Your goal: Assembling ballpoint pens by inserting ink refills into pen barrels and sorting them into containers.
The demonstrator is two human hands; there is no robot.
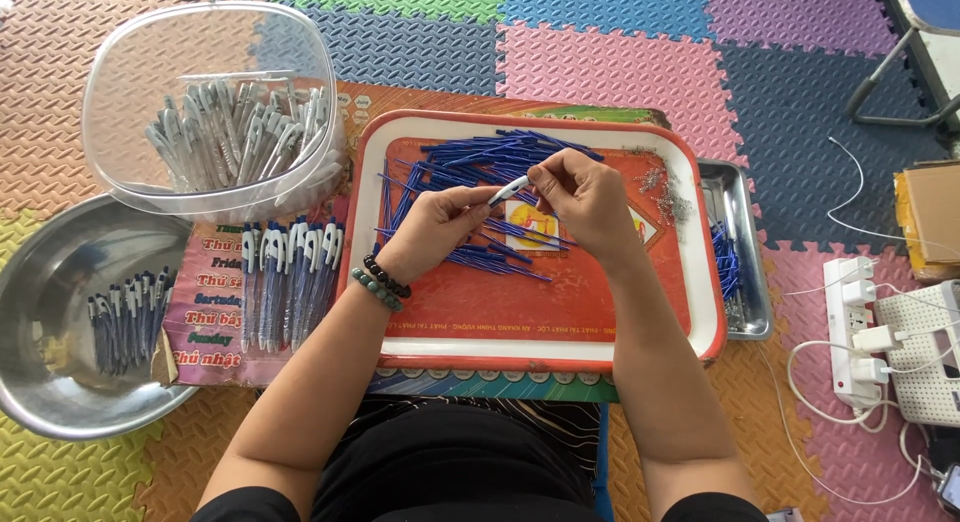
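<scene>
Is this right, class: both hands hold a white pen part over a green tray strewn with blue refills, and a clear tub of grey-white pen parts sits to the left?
Not quite. The head view shows the tray is red-orange with a white rim, not green. The rest stands: left hand and right hand hold the white pen part over blue refills, clear tub at left.

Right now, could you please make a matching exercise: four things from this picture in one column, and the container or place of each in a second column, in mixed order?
Things:
1. loose thin blue pen refills
2. grey-white pen parts
3. small heap of dark blue pens
4. small white pen part

Places:
A. round steel bowl
B. between both hands
C. red plastic tray
D. clear plastic tub

Pairs: 1-C, 2-D, 3-A, 4-B
</scene>
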